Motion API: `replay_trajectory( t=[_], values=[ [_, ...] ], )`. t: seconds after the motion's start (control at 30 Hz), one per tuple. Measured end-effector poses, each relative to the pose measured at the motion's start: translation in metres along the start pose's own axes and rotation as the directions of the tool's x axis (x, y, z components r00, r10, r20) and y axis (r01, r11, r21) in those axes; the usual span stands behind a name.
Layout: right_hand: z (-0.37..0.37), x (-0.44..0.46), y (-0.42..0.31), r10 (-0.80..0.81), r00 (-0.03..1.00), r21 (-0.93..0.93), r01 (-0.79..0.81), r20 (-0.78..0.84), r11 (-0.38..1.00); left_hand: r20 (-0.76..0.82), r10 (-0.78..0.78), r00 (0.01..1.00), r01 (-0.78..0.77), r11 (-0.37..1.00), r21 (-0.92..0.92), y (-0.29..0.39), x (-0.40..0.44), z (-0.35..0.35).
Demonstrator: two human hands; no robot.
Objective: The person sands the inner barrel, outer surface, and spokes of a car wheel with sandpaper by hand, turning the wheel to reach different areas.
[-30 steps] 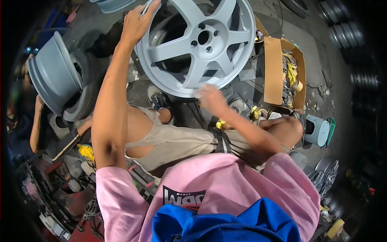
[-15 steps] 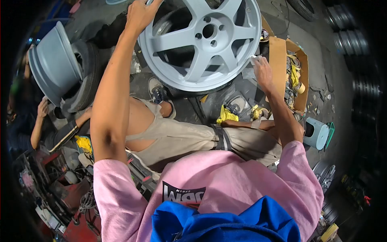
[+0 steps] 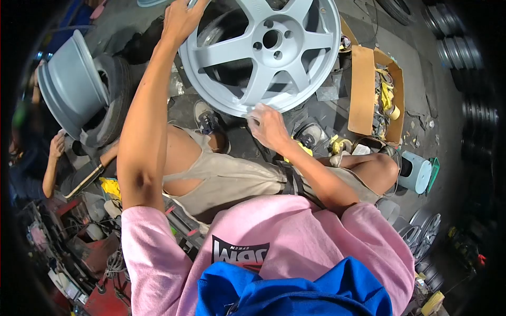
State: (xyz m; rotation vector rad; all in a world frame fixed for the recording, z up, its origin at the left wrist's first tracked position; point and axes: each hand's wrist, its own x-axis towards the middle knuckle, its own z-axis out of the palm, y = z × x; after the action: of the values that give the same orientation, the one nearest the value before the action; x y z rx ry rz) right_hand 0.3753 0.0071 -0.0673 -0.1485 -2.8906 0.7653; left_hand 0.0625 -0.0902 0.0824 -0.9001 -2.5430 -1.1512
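A pale grey, multi-spoke car wheel rim lies face up in front of me on what looks like a dark tyre. My left hand is closed round the rim's upper left edge. At the near edge, my right hand has its fingers bent and pressed together on a small pale sheet, which lies against the rim's lip. Whether the sheet is paper or cloth is unclear. Whitish dust coats those fingertips.
To the right stands an open cardboard box of scraps, with a light blue stool below it. Another grey rim leans on a tyre at left, near another person's hand. Red toolboxes fill the lower left.
My right hand has slid along the rim's edge from its right side to the near middle, carrying the pale sheet. My left hand stays on the rim, which has shifted slightly.
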Motion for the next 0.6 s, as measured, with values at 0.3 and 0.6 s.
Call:
replay_trajectory(
  t=[0.3, 0.6],
  values=[
    [-0.051, -0.008, 0.142, 0.584, 0.811, 0.569, -0.495, 0.031, 0.657, 0.093, 0.007, 0.996, -0.023, 0.984, 0.175, -0.015, -0.025, -0.044],
    [-0.017, 0.038, 0.138, 0.406, 0.824, 0.397, -0.246, -0.394, 0.884, 0.281, -0.121, 0.952, 0.106, 0.992, 0.065, -0.017, -0.083, -0.054]
  ],
)
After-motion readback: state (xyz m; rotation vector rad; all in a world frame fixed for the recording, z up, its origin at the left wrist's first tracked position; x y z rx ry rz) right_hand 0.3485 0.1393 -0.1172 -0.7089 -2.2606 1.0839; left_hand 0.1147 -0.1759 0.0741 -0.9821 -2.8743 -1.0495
